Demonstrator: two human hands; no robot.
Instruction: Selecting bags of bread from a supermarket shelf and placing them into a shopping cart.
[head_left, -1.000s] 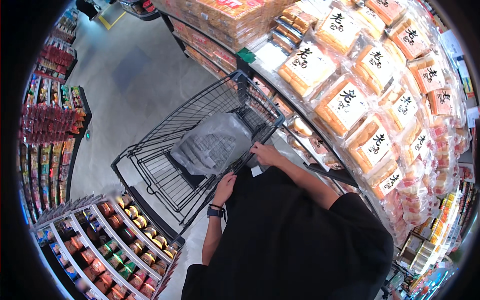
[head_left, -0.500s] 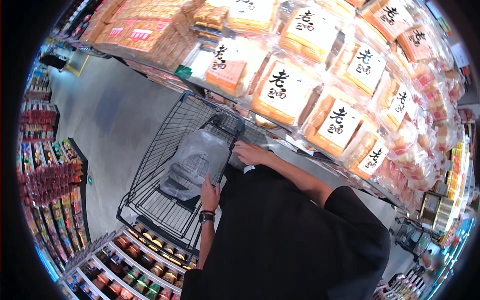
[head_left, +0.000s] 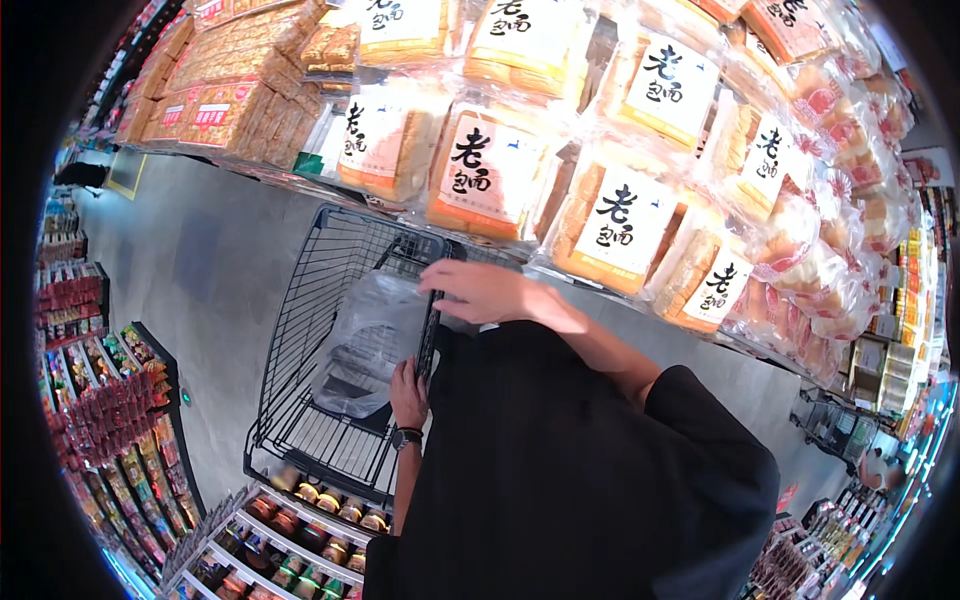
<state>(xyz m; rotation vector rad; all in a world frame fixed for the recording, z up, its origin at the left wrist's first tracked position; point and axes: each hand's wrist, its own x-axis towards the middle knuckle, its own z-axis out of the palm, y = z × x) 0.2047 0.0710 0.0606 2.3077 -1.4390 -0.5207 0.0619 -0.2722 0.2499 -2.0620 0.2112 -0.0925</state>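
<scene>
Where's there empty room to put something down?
The gray floor between the cart and the snack racks is bare. Inside the cart, there's room left of the plastic bag. Ahead, the bread packs are crowded tight.

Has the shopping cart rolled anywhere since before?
No, not noticeably: the shopping cart still has a corner near the green card on the bread shelf; just the view turned.

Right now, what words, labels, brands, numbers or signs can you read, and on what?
Bread packages: large black characters on labels; legible, but I don't copy printed text.
Stacked brown packs: red-and-white labels, print too small.
Lower-left tubs: too small, blurred.
Plastic bag: nothing readable.
</scene>
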